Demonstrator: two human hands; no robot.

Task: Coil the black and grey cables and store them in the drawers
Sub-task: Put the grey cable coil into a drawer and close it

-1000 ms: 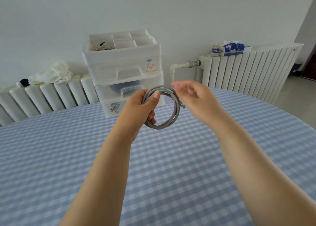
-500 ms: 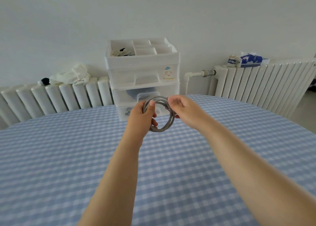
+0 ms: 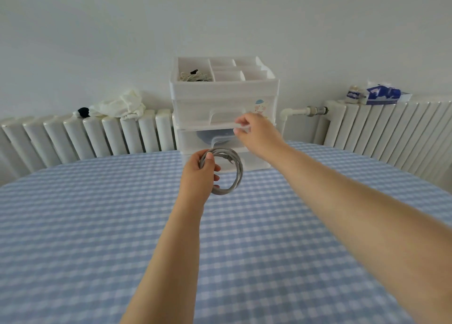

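Note:
The grey cable [image 3: 237, 174] is wound into a round coil, and my left hand [image 3: 200, 174] grips its left side just above the checked tablecloth [image 3: 97, 225]. Behind it stands a white plastic drawer unit [image 3: 225, 91] at the table's far edge. My right hand [image 3: 256, 134] reaches to the upper drawer [image 3: 195, 113], thumb and fingers pinched on the right end of its handle [image 3: 220, 118]. The drawer looks closed. A dark shape [image 3: 210, 135] shows through the translucent front of the second drawer; no black cable is plainly visible.
The unit's top tray holds a tangle of pale cord [image 3: 195, 77] in its left compartment. White radiators [image 3: 85, 137] [image 3: 391, 127] flank the unit, with a white cloth [image 3: 117, 104] on the left one and blue-white packets [image 3: 376, 94] on the right one.
My right hand has let go of the coil and risen to the upper drawer's handle. My left hand keeps the coil, now lower in view and closer to the drawers.

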